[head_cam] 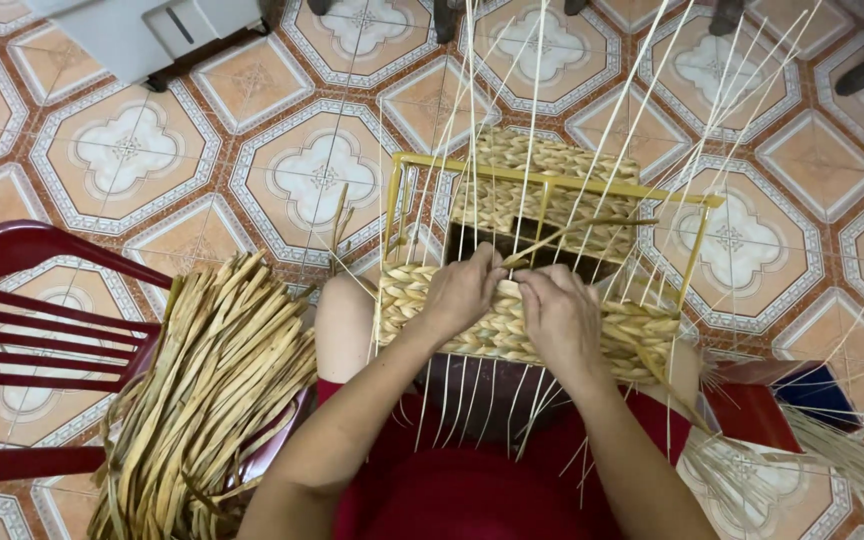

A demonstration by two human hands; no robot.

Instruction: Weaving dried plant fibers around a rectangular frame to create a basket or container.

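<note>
A half-woven basket of braided straw on a yellow metal frame rests on my lap. Thin pale upright strands stick out of it, fanning away from me. My left hand and my right hand lie side by side on the near braided wall, at its top edge. Both hands pinch a flat straw strand that runs up to the right across the basket's dark opening.
A thick bundle of flat dried straw lies over a dark red plastic chair at my left. A red and blue box and loose thin fibres sit at my right. The floor is patterned tile; a white appliance stands far left.
</note>
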